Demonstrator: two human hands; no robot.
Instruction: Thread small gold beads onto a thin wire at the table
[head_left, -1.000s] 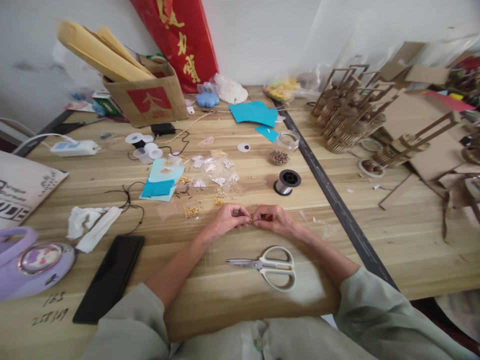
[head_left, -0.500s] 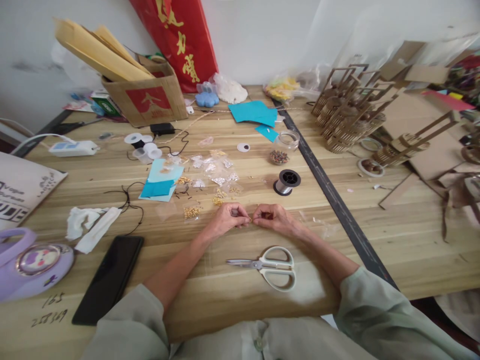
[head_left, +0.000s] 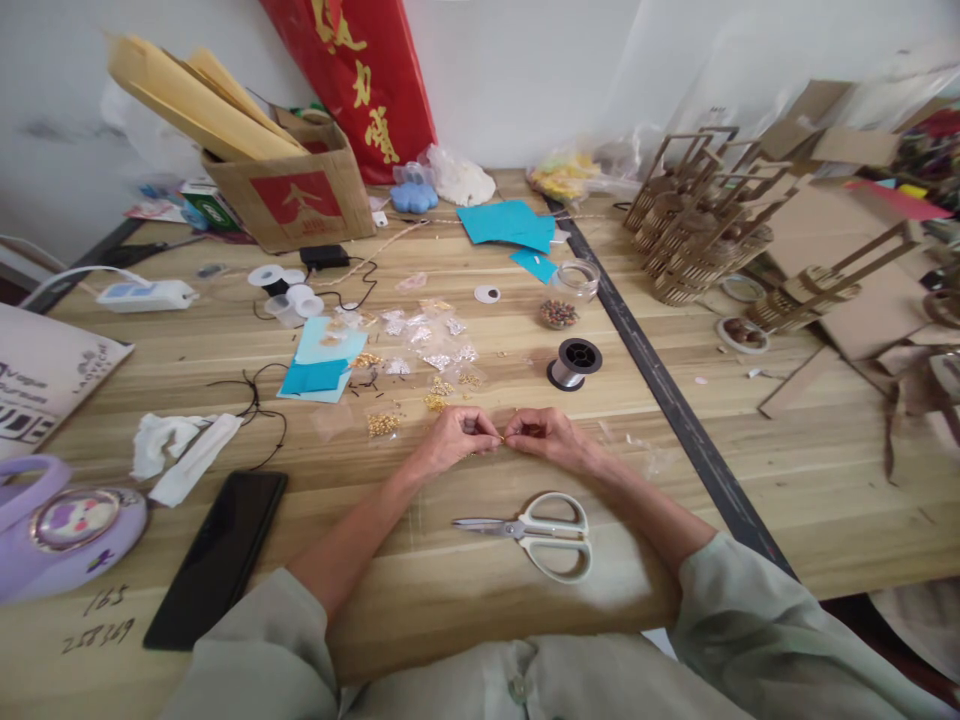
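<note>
My left hand [head_left: 463,436] and my right hand [head_left: 546,436] meet fingertip to fingertip over the table, both pinched closed. Between them shows a tiny gold-coloured piece [head_left: 502,438], too small to name; both pinches seem to be on it. White-handled scissors [head_left: 551,535] lie just in front of the hands, blades to the left. Left of my left hand lie gold beads [head_left: 384,425] on clear plastic, with more gold bits [head_left: 435,402] behind it. A spool of clear line [head_left: 574,365] stands upright beyond my right hand.
A black phone [head_left: 217,560] and a lilac bottle [head_left: 75,525] are at the left. Blue cards [head_left: 319,375] and silvery packets [head_left: 431,340] lie behind. A jar of beads [head_left: 559,314] stands farther back. Wooden lantern-like baskets [head_left: 694,225] stand at the right, past a black strip [head_left: 660,375].
</note>
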